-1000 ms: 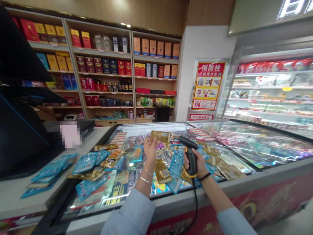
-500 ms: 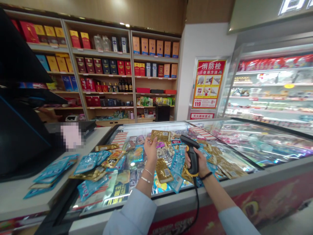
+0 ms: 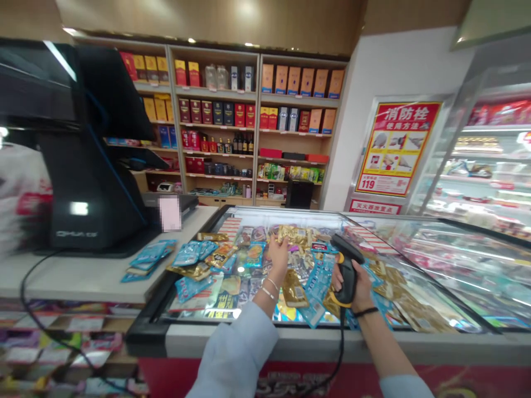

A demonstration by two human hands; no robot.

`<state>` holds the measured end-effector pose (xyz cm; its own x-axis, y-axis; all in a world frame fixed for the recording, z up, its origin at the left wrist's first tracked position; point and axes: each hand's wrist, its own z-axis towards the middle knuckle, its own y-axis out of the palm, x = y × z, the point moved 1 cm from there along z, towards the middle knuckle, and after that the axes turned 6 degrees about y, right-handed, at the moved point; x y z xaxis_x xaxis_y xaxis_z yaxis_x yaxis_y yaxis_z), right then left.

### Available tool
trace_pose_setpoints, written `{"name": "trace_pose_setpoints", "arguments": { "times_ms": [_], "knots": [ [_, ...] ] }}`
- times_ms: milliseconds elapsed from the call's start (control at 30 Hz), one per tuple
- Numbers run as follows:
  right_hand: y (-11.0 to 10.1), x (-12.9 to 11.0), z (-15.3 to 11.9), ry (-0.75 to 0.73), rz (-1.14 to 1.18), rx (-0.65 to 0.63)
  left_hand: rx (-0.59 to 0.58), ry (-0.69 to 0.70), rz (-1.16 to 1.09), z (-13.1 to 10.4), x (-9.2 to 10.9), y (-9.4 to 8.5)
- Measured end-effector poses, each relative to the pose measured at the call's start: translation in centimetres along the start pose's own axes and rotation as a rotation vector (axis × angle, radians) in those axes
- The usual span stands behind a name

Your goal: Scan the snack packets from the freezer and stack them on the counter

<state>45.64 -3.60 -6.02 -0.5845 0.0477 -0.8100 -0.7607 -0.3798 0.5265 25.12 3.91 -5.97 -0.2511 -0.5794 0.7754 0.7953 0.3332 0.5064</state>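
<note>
My left hand (image 3: 279, 255) is closed on a gold snack packet (image 3: 292, 234) by its left end, just above the glass freezer top (image 3: 257, 303). In my right hand (image 3: 360, 286) is a black and yellow barcode scanner (image 3: 349, 272), gripped by its handle. Its head points up and left, and its cable hangs over the freezer's front edge. Below and between my hands lie another gold packet (image 3: 294, 288) and several blue packets (image 3: 320, 276). More gold packets (image 3: 410, 303) are spread to the right of the scanner.
A small stack of blue packets (image 3: 150, 258) rests on the white counter (image 3: 103, 276) at left, before a black checkout terminal (image 3: 91, 193). Mixed packets (image 3: 194, 254) cover the freezer's left end. Shelves of boxes (image 3: 218, 113) stand behind, with a lit chiller (image 3: 481, 166) at right.
The view has swung left, so everything sits further right in it and more of the terminal shows. The gold packet in my left hand has tilted. Both hands keep their hold.
</note>
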Motion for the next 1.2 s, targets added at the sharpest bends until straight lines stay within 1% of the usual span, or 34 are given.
{"name": "trace_pose_setpoints", "arguments": {
  "times_ms": [67, 100, 167, 200, 267, 367, 433, 500, 567, 600, 667, 733, 800, 867, 933, 1000, 1133, 1200],
  "knots": [
    [0.9, -0.1, 0.0, -0.01, -0.001, 0.004, 0.011, -0.043, -0.067, 0.6, 1.5, -0.5],
    [1.6, -0.1, -0.1, -0.017, 0.002, 0.003, 0.016, -0.042, -0.095, 1.1, 2.6, -0.9],
    [3.1, 0.1, -0.2, -0.033, 0.021, -0.002, 0.023, 0.013, -0.124, 2.4, 5.4, -2.3],
    [4.0, 0.3, -0.3, -0.041, 0.038, -0.005, 0.029, 0.054, -0.123, 3.2, 6.9, -3.2],
    [6.0, 1.1, -0.4, -0.04, 0.07, -0.024, 0.07, 0.141, -0.092, 4.9, 9.9, -5.7],
    [9.1, 2.9, -0.2, 0.0, 0.098, -0.067, 0.194, 0.246, 0.006, 7.1, 13.6, -10.5],
    [10.8, 4.5, 0.3, 0.033, 0.112, -0.089, 0.268, 0.302, 0.092, 8.0, 15.1, -14.0],
    [12.2, 6.4, 0.9, 0.062, 0.121, -0.102, 0.308, 0.343, 0.238, 8.4, 15.7, -17.1],
    [13.3, 8.4, 1.7, 0.087, 0.127, -0.106, 0.31, 0.387, 0.449, 8.4, 15.6, -19.5],
    [13.8, 9.5, 2.0, 0.098, 0.13, -0.107, 0.297, 0.416, 0.56, 8.3, 15.4, -20.3],
    [14.7, 11.6, 2.7, 0.124, 0.133, -0.105, 0.24, 0.492, 0.761, 8.0, 14.7, -21.3],
    [15.3, 13.3, 3.2, 0.159, 0.128, -0.106, 0.169, 0.553, 0.942, 7.6, 13.8, -21.5],
    [15.8, 14.6, 3.4, 0.217, 0.094, -0.126, 0.104, 0.562, 1.13, 7.3, 12.8, -21.4],
    [16.0, 15.3, 3.4, 0.275, 0.04, -0.152, 0.075, 0.528, 1.324, 7.0, 12.1, -21.3],
    [16.1, 15.7, 3.3, 0.314, -0.014, -0.161, 0.091, 0.489, 1.495, 6.7, 11.7, -21.3],
    [16.0, 15.8, 3.1, 0.326, -0.047, -0.151, 0.135, 0.455, 1.617, 6.5, 11.7, -21.4],
    [16.1, 15.5, 3.0, 0.354, -0.069, -0.168, 0.204, 0.407, 1.714, 6.4, 12.5, -21.5],
    [16.2, 15.2, 3.0, 0.352, -0.04, -0.161, 0.212, 0.393, 1.729, 6.4, 13.0, -21.4]
  ]
}}
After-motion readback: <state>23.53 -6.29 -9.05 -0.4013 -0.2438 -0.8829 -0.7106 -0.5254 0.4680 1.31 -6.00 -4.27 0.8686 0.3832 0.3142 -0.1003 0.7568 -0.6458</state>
